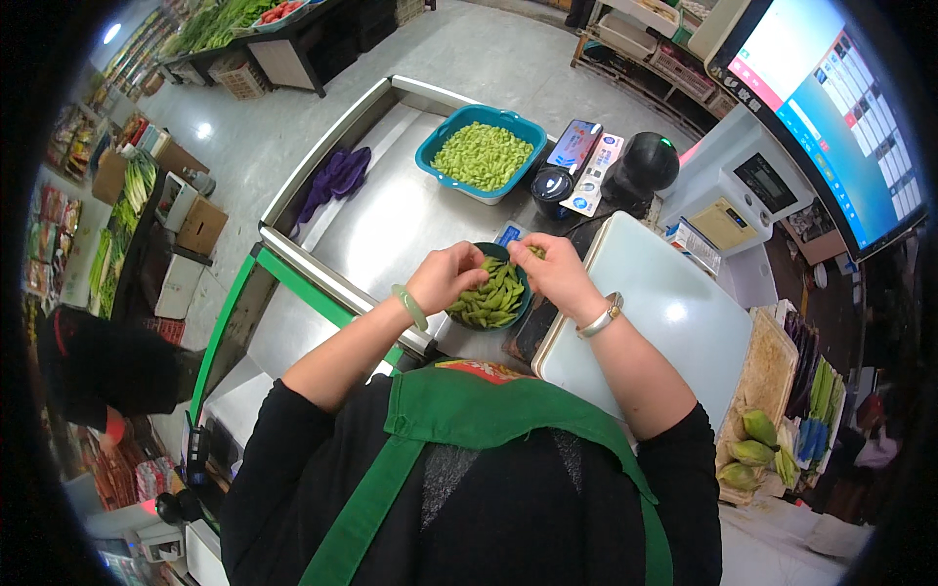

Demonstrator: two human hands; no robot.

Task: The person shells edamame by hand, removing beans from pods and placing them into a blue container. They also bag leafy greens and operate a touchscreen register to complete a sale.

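Before me stands a dark round bowl (522, 309) of green soybean pods (489, 297). My left hand (448, 277) is over the bowl's left side, thumb and fingers curled close together; whether anything lies between them I cannot tell. At the bowl's upper right, my right hand (551, 269) pinches a green pod (537, 252) between thumb and fingers. Beyond both hands, a teal plastic basin (522, 182) holds many shelled green beans (484, 155).
A purple cloth (337, 179) lies in the metal counter tray (374, 212). Payment devices and a black scanner (645, 167) stand behind a white board (659, 308) on the right. A large screen (843, 117) is at upper right. Another person (110, 366) is at far left.
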